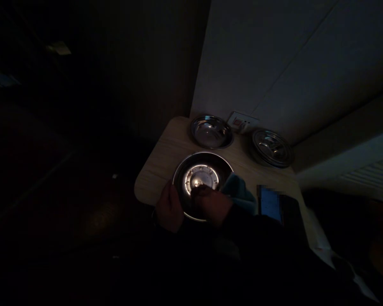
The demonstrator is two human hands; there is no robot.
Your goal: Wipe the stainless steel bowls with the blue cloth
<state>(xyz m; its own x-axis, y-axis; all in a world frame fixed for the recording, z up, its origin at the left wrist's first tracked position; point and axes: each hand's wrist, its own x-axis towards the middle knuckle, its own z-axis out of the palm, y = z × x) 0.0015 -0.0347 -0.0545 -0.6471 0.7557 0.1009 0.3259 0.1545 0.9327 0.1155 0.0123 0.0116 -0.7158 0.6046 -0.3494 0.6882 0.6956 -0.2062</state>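
Observation:
A shiny steel bowl (200, 158) stands on a small wood-patterned table. At its near left rim is my left hand (170, 208), closed on the edge with the thumb side up. My right hand (212, 206) reaches down inside the bowl, its fingers curled near the bottom; the dark hides what they hold. A teal cloth (239, 191) lies over the bowl's right rim, right beside my right hand and wrist. Whether the cloth runs into the fingers cannot be made out. Small dark specks or reflections ring the bowl's bottom.
Behind the bowl sits another steel bowl (210, 135). A stack of steel bowls (271, 148) stands at the back right, near a wall socket (242, 121). A phone with a lit screen (270, 204) lies on the right of the table (156, 170). The surroundings are very dark.

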